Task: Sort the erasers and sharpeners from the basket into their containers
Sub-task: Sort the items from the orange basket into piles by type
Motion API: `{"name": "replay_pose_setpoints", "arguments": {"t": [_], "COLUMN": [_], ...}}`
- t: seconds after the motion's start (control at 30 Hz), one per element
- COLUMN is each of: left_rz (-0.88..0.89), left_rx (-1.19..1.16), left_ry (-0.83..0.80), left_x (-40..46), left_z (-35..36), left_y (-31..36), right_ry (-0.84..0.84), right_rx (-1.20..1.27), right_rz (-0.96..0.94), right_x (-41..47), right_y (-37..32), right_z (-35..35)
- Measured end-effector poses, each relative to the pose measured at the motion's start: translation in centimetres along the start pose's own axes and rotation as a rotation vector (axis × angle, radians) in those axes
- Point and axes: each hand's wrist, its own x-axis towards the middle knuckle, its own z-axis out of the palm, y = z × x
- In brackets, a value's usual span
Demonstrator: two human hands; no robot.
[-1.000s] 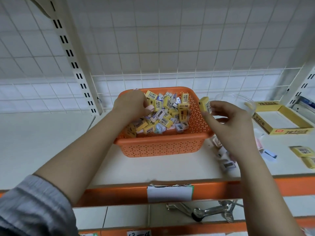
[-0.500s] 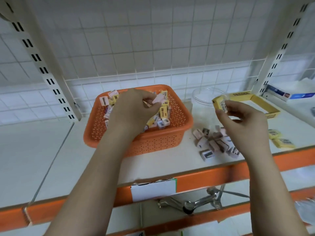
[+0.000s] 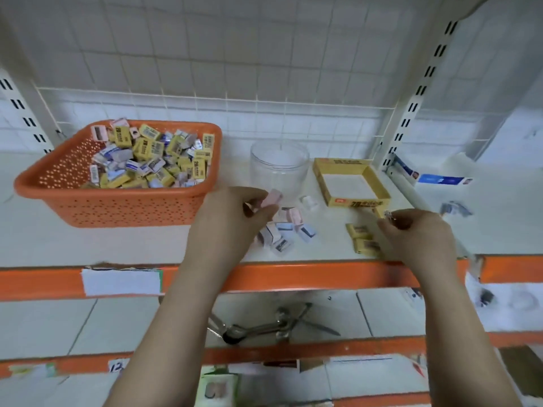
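Observation:
An orange perforated basket on the left of the shelf holds several yellow erasers and pale sharpeners. My left hand pinches a pink sharpener above a loose heap of sharpeners in front of a clear round tub. My right hand pinches a yellow eraser, mostly hidden by my fingers, just below the yellow cardboard box. Two yellow erasers lie on the shelf under that hand.
An orange shelf edge with a white label runs across the front. A perforated upright post stands right of the yellow box, with blue-and-white packs beyond it. Metal tongs lie on the shelf below.
My left hand left the basket carrying a pink sharpener and moved right over the sharpener heap. My right hand dropped with its eraser toward the loose erasers by the yellow box.

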Motion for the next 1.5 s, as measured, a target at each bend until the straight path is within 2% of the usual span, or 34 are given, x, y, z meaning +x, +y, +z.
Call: {"name": "replay_pose_setpoints", "arguments": {"t": [0.1, 0.23, 0.47, 0.57, 0.7, 0.93, 1.1, 1.37, 1.5], "left_rz": [-0.044, -0.088, -0.139, -0.173, -0.193, 0.016, 0.067, 0.105, 0.059], "left_rx": [0.046, 0.089, 0.177, 0.215, 0.178, 0.165, 0.149, 0.215, 0.231], "left_ry": [0.002, 0.024, 0.021, -0.028, -0.012, 0.152, 0.231, 0.117, 0.084], "left_x": [-0.5, -0.1, 1.4, 1.9, 2.1, 1.3, 2.6, 6.7, 7.7], "left_z": [1.0, 1.8, 3.3, 3.8, 3.3, -1.4, -6.0, -12.8, -15.3], "left_y": [0.2, -0.5, -2.3, -2.5, -2.4, -1.8, -3.8, -10.9, -13.6], "right_ry": [-0.098, -0.173, -0.147, -0.107, -0.144, -0.191, -0.165, -0.104, -0.151], "right_rx": [-0.084, -0.061, -0.005, 0.042, 0.096, 0.129, 0.130, 0.231, 0.165], "right_rz": [0.029, -0.014, -0.033, -0.095, -0.207, -0.350, -0.396, -0.354, -0.462], "right_x": [0.9, 1.2, 0.8, 0.3, -0.2, -0.6, -1.2, -3.3, -3.1], "right_y": [1.4, 2.4, 2.1, 1.1, -0.9, -5.5, -10.1, -19.5, -24.1], "right_z": [0.1, 0.6, 0.6, 0.4, 0.6, 2.5, 4.5, 9.7, 11.1]}}
